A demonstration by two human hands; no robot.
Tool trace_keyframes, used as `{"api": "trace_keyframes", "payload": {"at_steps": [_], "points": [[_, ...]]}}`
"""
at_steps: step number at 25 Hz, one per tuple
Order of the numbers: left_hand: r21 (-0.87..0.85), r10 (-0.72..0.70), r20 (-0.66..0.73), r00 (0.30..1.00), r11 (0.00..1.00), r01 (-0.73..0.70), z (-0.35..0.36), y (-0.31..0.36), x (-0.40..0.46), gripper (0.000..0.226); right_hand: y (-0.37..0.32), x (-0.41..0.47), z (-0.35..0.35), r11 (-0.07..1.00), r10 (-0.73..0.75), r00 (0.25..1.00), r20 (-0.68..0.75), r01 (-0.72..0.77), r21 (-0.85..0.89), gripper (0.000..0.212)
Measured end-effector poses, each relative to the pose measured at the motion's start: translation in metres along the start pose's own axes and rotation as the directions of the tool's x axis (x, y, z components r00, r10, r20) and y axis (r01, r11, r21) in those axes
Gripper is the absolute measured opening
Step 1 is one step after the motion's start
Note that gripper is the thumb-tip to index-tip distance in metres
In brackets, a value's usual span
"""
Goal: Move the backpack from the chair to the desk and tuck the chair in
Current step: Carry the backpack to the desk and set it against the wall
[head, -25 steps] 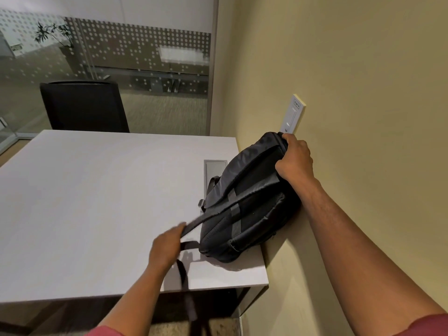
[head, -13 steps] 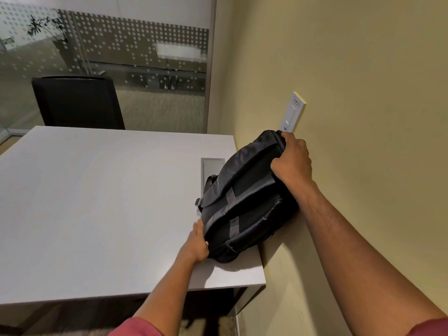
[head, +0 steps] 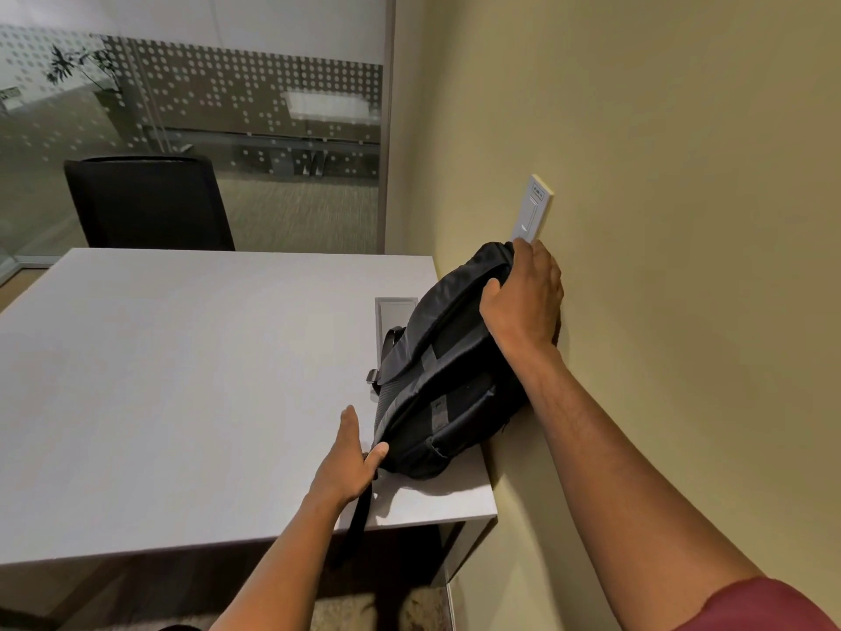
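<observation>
The black backpack (head: 450,380) lies tilted on the right end of the pale grey desk (head: 182,380), leaning against the yellow wall. My right hand (head: 523,302) grips its top end, close to the wall. My left hand (head: 346,462) rests flat on the desk at the bag's lower corner, fingers stretched out and thumb touching the fabric. A loose strap (head: 359,526) runs from under that hand and hangs over the desk's near edge. A black chair (head: 150,202) stands behind the desk's far edge, only its backrest visible.
A grey cable hatch (head: 391,311) is set into the desk just left of the bag. A white switch plate (head: 532,211) sits on the wall above my right hand. A dotted glass partition (head: 227,129) closes the far side.
My left hand let go of the strap and moved right to the bag's lower corner, where it now lies flat. The strap has dropped over the desk edge. My right hand kept its grip.
</observation>
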State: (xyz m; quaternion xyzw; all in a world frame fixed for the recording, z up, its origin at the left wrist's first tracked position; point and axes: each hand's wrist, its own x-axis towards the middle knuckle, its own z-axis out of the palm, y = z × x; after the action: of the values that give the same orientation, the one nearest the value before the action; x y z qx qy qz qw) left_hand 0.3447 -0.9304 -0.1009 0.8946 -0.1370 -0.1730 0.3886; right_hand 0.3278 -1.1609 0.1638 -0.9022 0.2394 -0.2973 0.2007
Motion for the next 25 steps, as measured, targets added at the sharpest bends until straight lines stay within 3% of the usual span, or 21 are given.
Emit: {"api": "trace_keyframes", "payload": {"at_steps": [3,9,14,25], "points": [[0.031,0.029,-0.051,0.998,0.999,-0.027,-0.014,-0.004,-0.032,0.094,-0.006,-0.036,-0.008,0.992,-0.076,0.997,-0.014,0.077,0.101,0.06],[0.074,0.101,-0.124,0.987,0.993,-0.092,-0.042,-0.01,-0.135,0.097,-0.019,-0.147,-0.034,0.957,-0.066,0.996,-0.064,0.081,0.277,0.055],[0.113,0.167,-0.167,0.972,0.982,-0.149,-0.058,-0.025,-0.232,0.098,-0.028,-0.254,-0.051,0.952,-0.026,0.999,0.028,0.017,0.307,0.055],[0.019,0.073,-0.24,0.968,0.997,-0.071,-0.049,-0.048,-0.395,0.106,-0.019,-0.437,-0.093,0.948,0.002,0.976,0.217,-0.071,0.311,0.053]]}}
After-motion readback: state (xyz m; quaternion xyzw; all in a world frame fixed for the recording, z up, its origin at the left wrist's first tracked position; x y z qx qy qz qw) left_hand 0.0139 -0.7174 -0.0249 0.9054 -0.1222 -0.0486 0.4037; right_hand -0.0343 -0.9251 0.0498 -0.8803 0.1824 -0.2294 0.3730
